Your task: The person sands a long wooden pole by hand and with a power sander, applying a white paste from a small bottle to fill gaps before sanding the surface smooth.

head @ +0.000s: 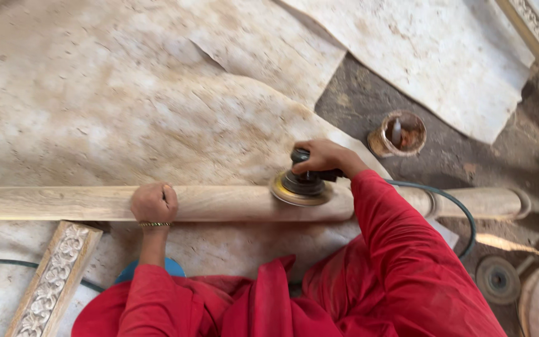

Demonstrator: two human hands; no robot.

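The left hand (154, 201) is a closed fist that sits on top of the long wooden pole (219, 203). Its fingers are curled in tight together and press down on the wood. A thin bangle (155, 224) goes round the wrist. The right hand (320, 157) is wrapped over the top of the sander (302, 185). Its fingers are bent round the dark knob and hold it tight. The sander's flat round pad lies on the top of the pole, just right of the middle. The pole lies flat across the floor from left to right, under both hands. The left fist is well apart from the sander, further left along the pole. The right end of the pole has a turned ring shape. A green hose (453, 212) runs from the sander past the red sleeve (394, 243) and loops over the pole. Pale dusty sheets (126, 93) lie under the pole. A small round tin (398, 133) stands on the dark floor, beyond the right hand. A carved strip (54, 281) lies below the pole near the left arm. A flat grey disc (498, 280) lies at the lower right.
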